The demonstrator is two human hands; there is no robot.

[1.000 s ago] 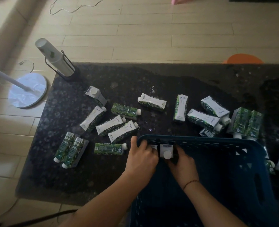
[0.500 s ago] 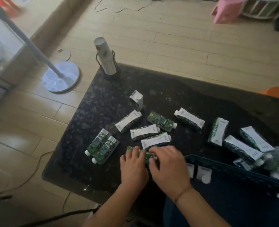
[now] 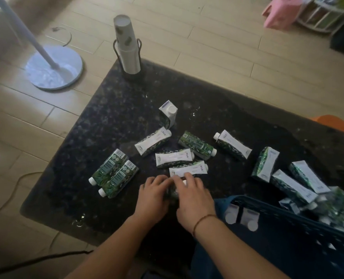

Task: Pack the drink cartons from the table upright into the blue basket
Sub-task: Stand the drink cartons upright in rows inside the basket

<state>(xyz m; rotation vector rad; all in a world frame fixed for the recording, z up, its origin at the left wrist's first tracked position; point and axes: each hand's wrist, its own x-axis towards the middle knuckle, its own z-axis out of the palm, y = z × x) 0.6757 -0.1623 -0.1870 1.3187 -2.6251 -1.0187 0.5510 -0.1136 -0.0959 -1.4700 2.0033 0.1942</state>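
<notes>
Drink cartons (image 3: 175,159) lie scattered on the counter (image 3: 106,125), 2 already upright inside the blue basket (image 3: 288,228) at 4 o'clock. Both hands have left the basket rim and now close over 1 lying carton (image 3: 174,191) at 6 o'clock: left hand (image 3: 152,195) and right hand (image 3: 193,195) fingers curl around it, apparently gripping. Unlike 0.5 s ago, the view sits closer. Lifting comes next.

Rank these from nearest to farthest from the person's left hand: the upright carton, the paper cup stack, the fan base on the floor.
From the left hand:
1. Upright carton, standing mid-table beyond the fingers.
2. Paper cup stack, at the table's far left corner.
3. Fan base, off the table, on the floor far left.
</notes>
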